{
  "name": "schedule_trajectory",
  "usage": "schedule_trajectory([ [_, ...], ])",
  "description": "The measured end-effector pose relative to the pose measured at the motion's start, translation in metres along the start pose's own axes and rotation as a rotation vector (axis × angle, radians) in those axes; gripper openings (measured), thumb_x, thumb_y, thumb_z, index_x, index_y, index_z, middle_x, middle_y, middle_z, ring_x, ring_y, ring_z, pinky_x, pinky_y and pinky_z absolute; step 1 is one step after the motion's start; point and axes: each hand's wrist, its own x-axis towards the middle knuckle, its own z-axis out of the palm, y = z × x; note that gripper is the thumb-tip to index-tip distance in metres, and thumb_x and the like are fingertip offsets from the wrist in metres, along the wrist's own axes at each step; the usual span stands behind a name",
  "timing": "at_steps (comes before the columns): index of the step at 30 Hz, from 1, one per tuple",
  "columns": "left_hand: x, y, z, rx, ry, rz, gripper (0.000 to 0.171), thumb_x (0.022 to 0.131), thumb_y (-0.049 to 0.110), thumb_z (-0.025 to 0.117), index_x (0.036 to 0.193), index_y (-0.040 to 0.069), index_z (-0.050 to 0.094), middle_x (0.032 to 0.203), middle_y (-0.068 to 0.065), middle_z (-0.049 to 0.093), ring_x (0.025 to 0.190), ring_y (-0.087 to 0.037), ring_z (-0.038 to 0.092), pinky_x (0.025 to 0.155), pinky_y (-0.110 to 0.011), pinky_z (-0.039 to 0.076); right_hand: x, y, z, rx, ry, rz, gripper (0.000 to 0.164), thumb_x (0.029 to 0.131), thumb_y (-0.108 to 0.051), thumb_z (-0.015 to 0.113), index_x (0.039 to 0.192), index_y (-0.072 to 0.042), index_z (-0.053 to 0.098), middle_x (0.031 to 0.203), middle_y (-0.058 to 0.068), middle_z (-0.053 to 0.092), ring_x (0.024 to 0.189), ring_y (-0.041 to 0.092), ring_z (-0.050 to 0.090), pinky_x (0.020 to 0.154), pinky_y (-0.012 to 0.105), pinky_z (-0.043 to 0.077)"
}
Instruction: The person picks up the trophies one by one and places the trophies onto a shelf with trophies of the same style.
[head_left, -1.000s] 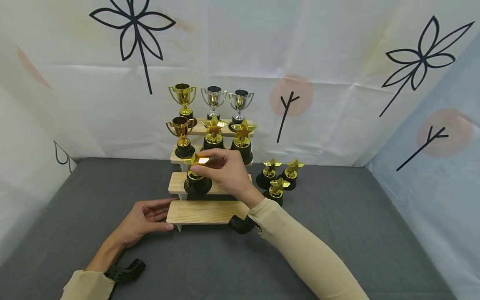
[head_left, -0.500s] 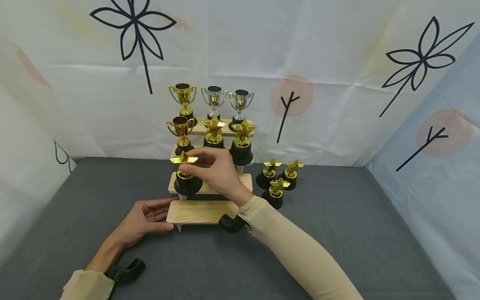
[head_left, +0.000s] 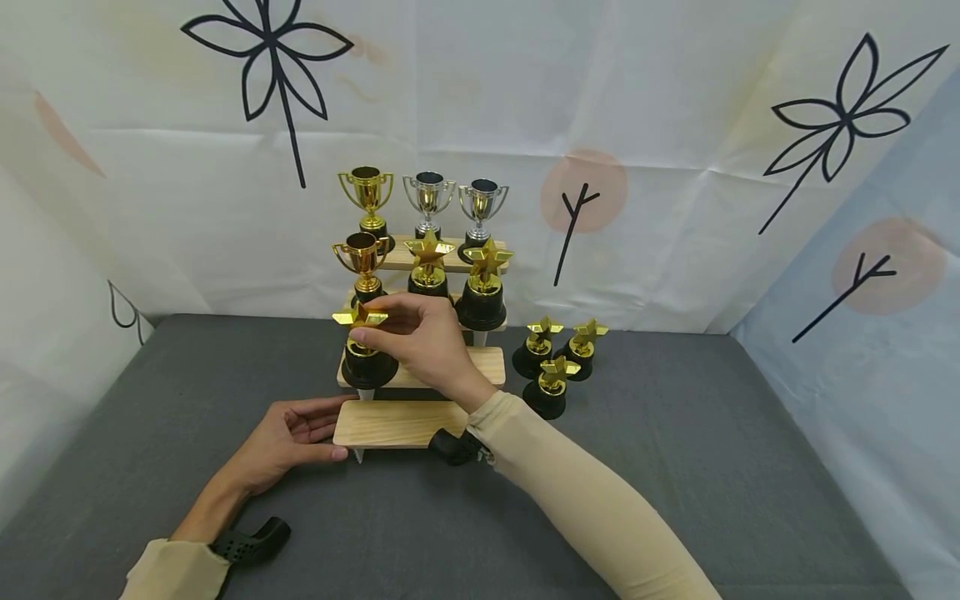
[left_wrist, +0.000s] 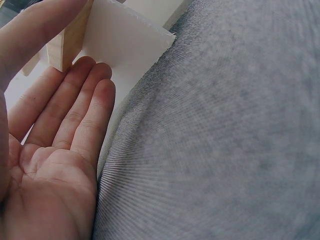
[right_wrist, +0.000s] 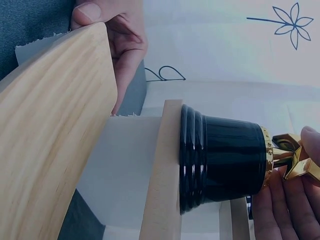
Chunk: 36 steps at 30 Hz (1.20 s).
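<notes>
A gold star trophy (head_left: 367, 367) with a black base stands on the left end of the third tier down of a stepped wooden display stand (head_left: 401, 423). My right hand (head_left: 423, 343) pinches its star between thumb and fingers. In the right wrist view the black base (right_wrist: 225, 157) meets the shelf board. My left hand (head_left: 288, 442) rests against the left end of the lowest tier, fingers fairly straight, thumb at the front edge. The left wrist view has the left fingers (left_wrist: 90, 117) beside the stand's white side panel (left_wrist: 120, 45).
Gold and silver cup trophies (head_left: 427, 200) line the top tier. On the second tier are a bronze-coloured cup (head_left: 362, 258) and two star trophies (head_left: 483, 287). Three smaller star trophies (head_left: 551, 383) stand on the grey cloth right of the stand. A patterned curtain hangs behind.
My right hand has moved left along the third tier with the star trophy, from nearer the middle to the left end. The left hand has stayed in place.
</notes>
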Motion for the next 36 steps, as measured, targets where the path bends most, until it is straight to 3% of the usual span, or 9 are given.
schedule_trajectory([
  [15, 0.000, 0.001, 0.000, -0.004, 0.002, -0.002, 0.071, 0.083, -0.014, 0.075, 0.144, -0.020, 0.040, 0.138, 0.002, 0.062, 0.121, -0.017, 0.063, 0.100, -0.033, 0.055, 0.000, 0.000, 0.002, -0.026, 0.006, 0.008, 0.033, 0.087, -0.004, 0.081, 0.118, 0.002, 0.072, 0.112, 0.015, 0.071, 0.096, 0.018, 0.074, 0.084, 0.027, 0.063],
  [20, 0.000, 0.001, 0.000, 0.006, 0.004, -0.003, 0.070, 0.083, -0.013, 0.075, 0.144, -0.020, 0.040, 0.138, 0.002, 0.062, 0.121, -0.016, 0.063, 0.100, -0.033, 0.055, -0.002, 0.000, 0.000, -0.002, 0.011, 0.019, 0.034, 0.086, -0.004, 0.081, 0.118, 0.002, 0.072, 0.114, 0.015, 0.072, 0.098, 0.026, 0.073, 0.085, 0.029, 0.063],
  [30, 0.000, -0.001, 0.000, 0.003, 0.006, 0.008, 0.069, 0.083, -0.014, 0.075, 0.142, -0.021, 0.041, 0.137, 0.003, 0.063, 0.121, -0.016, 0.063, 0.100, -0.032, 0.055, -0.011, -0.002, -0.013, 0.012, 0.048, 0.026, 0.037, 0.087, -0.004, 0.080, 0.121, 0.004, 0.069, 0.116, 0.016, 0.071, 0.103, 0.023, 0.072, 0.092, 0.033, 0.061],
  [36, 0.000, 0.000, 0.001, 0.000, 0.009, 0.004, 0.070, 0.082, -0.014, 0.075, 0.143, -0.022, 0.040, 0.136, 0.003, 0.063, 0.121, -0.016, 0.063, 0.100, -0.032, 0.055, -0.020, -0.003, -0.024, 0.020, 0.074, 0.019, 0.036, 0.087, -0.004, 0.080, 0.120, 0.005, 0.070, 0.114, 0.015, 0.071, 0.107, 0.031, 0.070, 0.094, 0.033, 0.060],
])
